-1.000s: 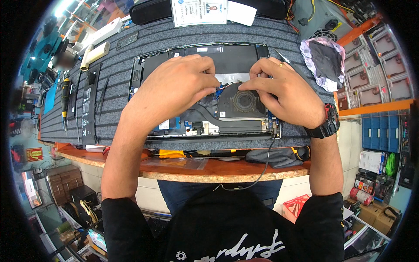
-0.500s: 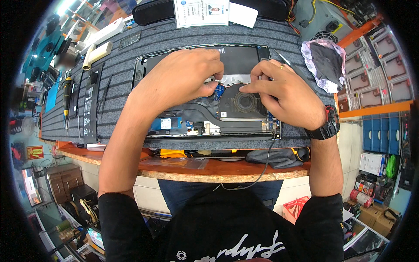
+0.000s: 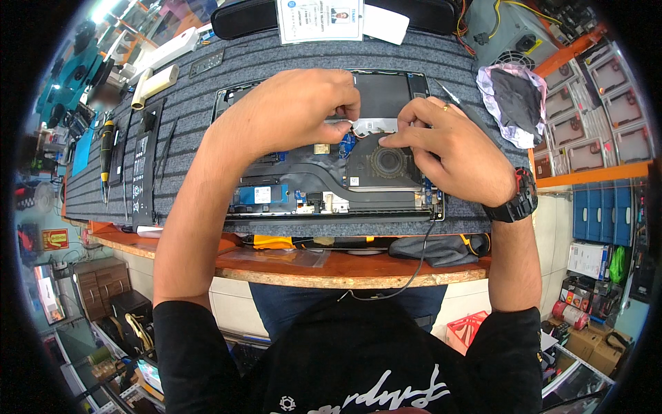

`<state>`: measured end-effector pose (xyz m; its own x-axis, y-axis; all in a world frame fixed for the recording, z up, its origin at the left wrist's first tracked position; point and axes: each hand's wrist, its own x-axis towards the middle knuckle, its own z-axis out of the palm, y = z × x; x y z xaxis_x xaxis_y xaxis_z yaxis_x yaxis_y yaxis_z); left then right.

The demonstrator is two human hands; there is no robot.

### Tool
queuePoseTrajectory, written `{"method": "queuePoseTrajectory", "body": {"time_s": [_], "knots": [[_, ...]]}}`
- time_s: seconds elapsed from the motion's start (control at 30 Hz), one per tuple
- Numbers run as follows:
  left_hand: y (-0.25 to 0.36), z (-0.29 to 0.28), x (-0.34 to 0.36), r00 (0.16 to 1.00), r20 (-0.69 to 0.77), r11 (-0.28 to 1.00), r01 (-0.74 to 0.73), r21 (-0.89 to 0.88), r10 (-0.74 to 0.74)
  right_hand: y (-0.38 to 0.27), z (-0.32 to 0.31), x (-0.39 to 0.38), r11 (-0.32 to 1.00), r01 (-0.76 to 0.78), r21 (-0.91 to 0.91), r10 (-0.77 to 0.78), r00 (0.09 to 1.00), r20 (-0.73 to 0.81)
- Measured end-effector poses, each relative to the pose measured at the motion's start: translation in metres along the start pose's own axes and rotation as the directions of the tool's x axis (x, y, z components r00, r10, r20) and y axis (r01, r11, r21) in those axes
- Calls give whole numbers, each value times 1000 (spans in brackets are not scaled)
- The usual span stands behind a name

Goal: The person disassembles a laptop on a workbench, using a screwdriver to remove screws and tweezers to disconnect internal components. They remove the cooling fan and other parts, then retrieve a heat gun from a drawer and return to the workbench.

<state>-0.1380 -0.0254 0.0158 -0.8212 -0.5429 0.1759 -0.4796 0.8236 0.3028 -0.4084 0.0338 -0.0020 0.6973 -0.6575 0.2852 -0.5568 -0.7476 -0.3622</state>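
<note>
An opened laptop (image 3: pixel 303 172) lies on the ribbed mat, its inner parts showing. My left hand (image 3: pixel 296 103) reaches over its upper left and middle, thumb and forefinger pinched on a thin cable (image 3: pixel 356 130) beside a small blue board (image 3: pixel 347 145). My right hand (image 3: pixel 445 138) hovers over the right side, its forefinger stretched out and touching the black cooling fan (image 3: pixel 388 162) near the upper edge. The other right fingers are curled, the thumb apart, and I see nothing between them. A dark heat pipe (image 3: pixel 314 172) runs left from the fan. Part of the black battery-like panel (image 3: pixel 386 96) shows above.
A long black battery (image 3: pixel 146 162), tweezers (image 3: pixel 165 152) and a yellow-black screwdriver (image 3: pixel 106 152) lie left on the mat (image 3: pixel 186 96). A cloth-lined bag (image 3: pixel 512 103) and a thin pointed tool (image 3: pixel 447 90) are right. An identity card (image 3: pixel 320 21) stands at the back.
My left hand has shifted slightly to the right and up with the cable, showing more of the board beneath it. My right hand has barely moved.
</note>
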Motion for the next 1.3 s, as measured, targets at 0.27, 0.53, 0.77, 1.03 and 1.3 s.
{"method": "queuePoseTrajectory", "body": {"time_s": [0.27, 0.53, 0.77, 1.03, 1.3], "knots": [[4, -7, 7, 992, 115, 991, 58, -124, -44, 0, 1, 0, 1000, -7, 7, 7, 1000, 4], [14, -7, 0, 979, 187, 969, 127, -213, -87, 0, 0, -1, 1000, 7, -9, -7, 1000, -17], [12, 1, 3, 999, 29, 985, -31, -172, 37, 0, 2, 0, 1000, 4, -6, -4, 1000, -19], [11, 4, 2, 999, 52, 988, 13, -154, -5, 0, 1, -1, 1000, 13, 0, -13, 999, -34], [12, 8, 3, 998, -55, 998, -3, 70, 6, 0, 2, 0, 1000, 12, -8, -12, 999, -31]]}}
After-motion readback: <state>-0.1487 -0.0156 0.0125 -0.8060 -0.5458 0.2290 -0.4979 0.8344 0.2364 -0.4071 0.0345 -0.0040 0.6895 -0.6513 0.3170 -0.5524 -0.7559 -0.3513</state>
